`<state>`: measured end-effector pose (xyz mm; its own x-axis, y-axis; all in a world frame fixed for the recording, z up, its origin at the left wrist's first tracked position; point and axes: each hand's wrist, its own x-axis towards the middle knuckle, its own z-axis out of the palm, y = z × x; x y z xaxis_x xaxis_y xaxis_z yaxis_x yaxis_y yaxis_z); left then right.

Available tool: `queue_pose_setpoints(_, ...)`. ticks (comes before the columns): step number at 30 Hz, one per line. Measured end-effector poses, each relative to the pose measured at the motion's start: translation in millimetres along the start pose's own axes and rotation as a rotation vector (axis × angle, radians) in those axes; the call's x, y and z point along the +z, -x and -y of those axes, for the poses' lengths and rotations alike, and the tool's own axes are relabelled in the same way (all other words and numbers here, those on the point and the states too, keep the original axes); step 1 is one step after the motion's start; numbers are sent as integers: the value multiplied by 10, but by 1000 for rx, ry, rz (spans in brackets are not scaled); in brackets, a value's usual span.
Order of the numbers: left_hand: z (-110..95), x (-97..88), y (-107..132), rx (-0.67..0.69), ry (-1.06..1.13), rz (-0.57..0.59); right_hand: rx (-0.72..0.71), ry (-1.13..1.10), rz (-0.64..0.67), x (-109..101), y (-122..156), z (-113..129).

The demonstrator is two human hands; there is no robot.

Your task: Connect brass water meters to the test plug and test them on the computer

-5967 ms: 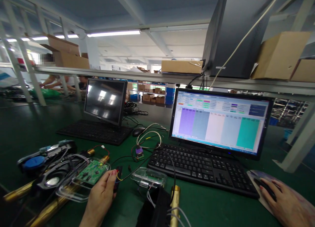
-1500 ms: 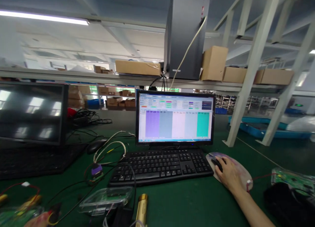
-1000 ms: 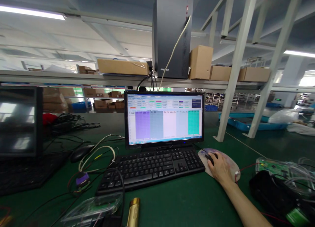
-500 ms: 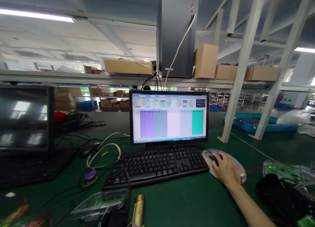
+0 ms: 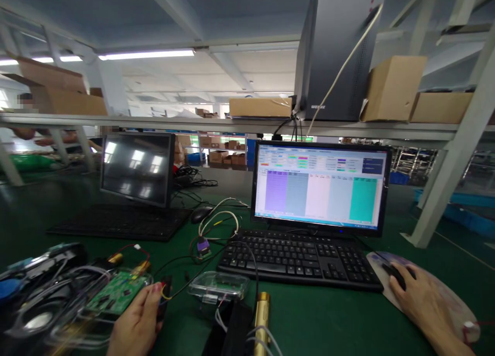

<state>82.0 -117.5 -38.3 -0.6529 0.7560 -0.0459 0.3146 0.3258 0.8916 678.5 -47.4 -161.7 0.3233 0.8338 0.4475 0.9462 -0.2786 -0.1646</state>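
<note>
My right hand (image 5: 423,302) rests on a black mouse (image 5: 396,276) lying on a round mouse pad (image 5: 452,307), fingers curled over it. At the lower left, my left hand (image 5: 135,322) pinches a small black connector (image 5: 165,289) with red and yellow wires. Just left of that hand lies a green circuit board (image 5: 116,292) in a clear tray. A lit monitor (image 5: 320,187) showing coloured columns stands behind a black keyboard (image 5: 297,258).
A dark second monitor (image 5: 137,167) and keyboard (image 5: 116,223) stand at left. A clear plastic case (image 5: 218,285), a brass tube (image 5: 262,315), cables and speaker parts (image 5: 34,304) lie near the front. A computer tower (image 5: 334,52) and cardboard boxes sit on the overhead shelf. People work far left.
The view has swung back to the left. My left hand with the connector and the green board are in sight again. My right hand stays on the mouse.
</note>
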Motion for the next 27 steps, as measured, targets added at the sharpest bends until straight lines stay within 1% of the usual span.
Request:
queue_pose_setpoints(2,-32,1,38,-14,30,0,-8,-11,-2,-34,4,14)
queue_pose_setpoints(4,-19,9,44,-20,59,17,-5,-18,-11,-65,2,35)
queue_pose_setpoints(10,125,25,-24,23,97,16,9,-29,-42,-83,-2,65)
queue_pose_setpoints(15,210,64,-79,105,90,-6,-2,-37,-51,-19,-15,0)
queue_pose_setpoints(18,225,77,-79,125,95,-18,-1,-45,-42,51,-25,-54)
queue_pose_setpoints(21,231,76,-69,161,113,-2,-8,-54,-72,93,-13,-81)
queue_pose_setpoints(24,245,84,-65,217,132,48,-71,-79,-129,63,16,-72)
queue_pose_setpoints(27,254,102,-52,278,173,88,-155,-105,-160,-36,25,-25)
